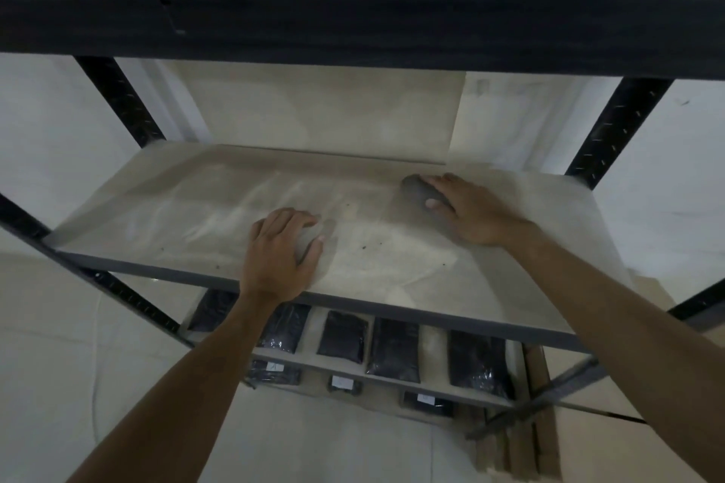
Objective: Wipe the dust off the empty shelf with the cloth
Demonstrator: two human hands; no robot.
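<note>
Dim, soft, perhaps motion-blurred view, edges bowed outward.

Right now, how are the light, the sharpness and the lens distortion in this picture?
Head view: dim, soft light; the pale dusty shelf board shows whitish streaks; the right hand on the dark grey cloth looks slightly smeared; the black frame beam bows from wide-angle distortion.

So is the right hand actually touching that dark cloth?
Touching. The head view shows the right hand lying over the cloth, thumb curled round it, pressing it onto the shelf.
</note>
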